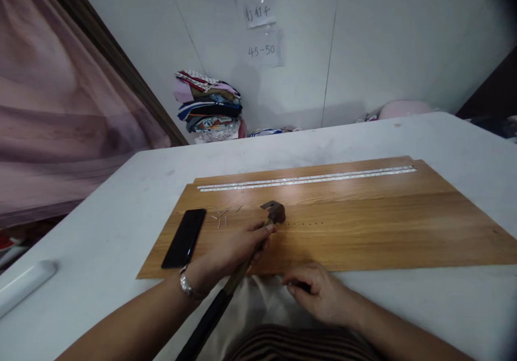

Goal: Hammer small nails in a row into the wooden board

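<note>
My left hand (238,245), a bracelet on its wrist, is closed around the handle of a claw hammer (277,211), close below the head. The hammer head is over the wooden board (363,226), and its dark grip slants down toward my body. A row of small dark dots (310,224), seemingly nail heads or holes, runs rightward from the hammer head. My right hand (323,293) rests by the board's near edge, its fingers loosely curled. A gap shows between thumb and forefinger, with nothing visible in it. Several loose nails (220,216) lie left of the hammer.
A black phone (184,238) lies on the board's left end. Two pale marked strips (307,180) run along its far side. The board is on a white table (121,205). Behind stand folded clothes (210,105); a pink curtain (72,91) hangs at left, near a white rounded object (28,283).
</note>
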Motion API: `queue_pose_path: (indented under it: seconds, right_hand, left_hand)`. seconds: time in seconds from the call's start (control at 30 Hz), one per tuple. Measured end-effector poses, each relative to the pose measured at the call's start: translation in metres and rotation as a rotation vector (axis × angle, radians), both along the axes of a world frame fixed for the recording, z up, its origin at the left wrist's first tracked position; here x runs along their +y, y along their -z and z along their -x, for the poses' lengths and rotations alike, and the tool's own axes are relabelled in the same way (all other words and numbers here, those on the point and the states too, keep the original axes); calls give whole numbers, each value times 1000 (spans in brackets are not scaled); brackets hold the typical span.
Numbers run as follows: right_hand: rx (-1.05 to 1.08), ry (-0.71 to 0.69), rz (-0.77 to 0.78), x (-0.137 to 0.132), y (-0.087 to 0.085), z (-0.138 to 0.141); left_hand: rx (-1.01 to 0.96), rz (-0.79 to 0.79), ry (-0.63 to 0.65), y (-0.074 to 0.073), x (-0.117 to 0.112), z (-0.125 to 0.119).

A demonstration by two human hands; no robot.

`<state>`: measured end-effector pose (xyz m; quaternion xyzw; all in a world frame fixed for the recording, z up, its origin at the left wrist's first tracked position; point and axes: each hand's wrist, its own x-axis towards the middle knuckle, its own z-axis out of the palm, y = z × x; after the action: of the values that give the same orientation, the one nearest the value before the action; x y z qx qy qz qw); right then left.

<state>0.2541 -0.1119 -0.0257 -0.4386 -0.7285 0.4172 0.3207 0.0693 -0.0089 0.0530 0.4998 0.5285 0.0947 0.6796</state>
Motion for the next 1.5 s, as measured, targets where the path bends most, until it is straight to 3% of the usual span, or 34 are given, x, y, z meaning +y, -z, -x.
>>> queue_pose_path:
  seconds: [0.6,0.87,1.5]
  right_hand:
    - [-20,13,-13,1,-2,1]
    - [-12,-8,-13,2,-3,0]
    - [-10,-2,15,3,-2,0]
  left_hand:
    - [24,10,29,8,2,3]
    - [-14,-4,23,-2,-1,-1]
    - [1,-20,3,1,-2,1]
